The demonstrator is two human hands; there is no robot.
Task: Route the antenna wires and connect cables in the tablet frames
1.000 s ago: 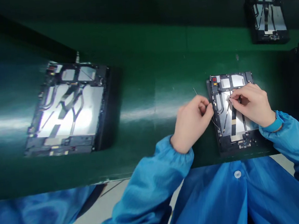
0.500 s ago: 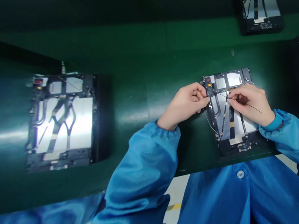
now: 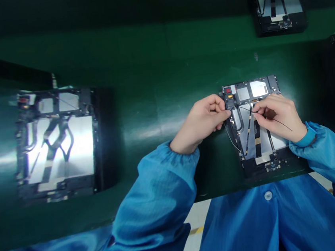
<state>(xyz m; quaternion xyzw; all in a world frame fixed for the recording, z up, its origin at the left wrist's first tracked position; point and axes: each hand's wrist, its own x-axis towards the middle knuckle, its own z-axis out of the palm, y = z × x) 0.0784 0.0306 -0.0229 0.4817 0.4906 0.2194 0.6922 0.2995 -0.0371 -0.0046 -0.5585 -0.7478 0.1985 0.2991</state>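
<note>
Lying below the right hand (image 3: pixel 277 114), on the green bench (image 3: pixel 158 90): one opened tablet (image 3: pixel 250 136). Right hand is pinching one thin black wire (image 3: pixel 246 109) over it. Left hand (image 3: pixel 210 115) is resting at the tablet's left side, fingers curled, grip contents unclear; one pale wire (image 3: pixel 231 139) is running from beneath it.

dim along the top, pale glare on green tabletop (image 3: pixel 144 132), white reflection on blurred left device (image 3: pixel 77 151)

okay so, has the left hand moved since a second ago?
Yes: judged against the open device lying on the table, the left hand has shifted toward the far end, nearer the red part.
</note>
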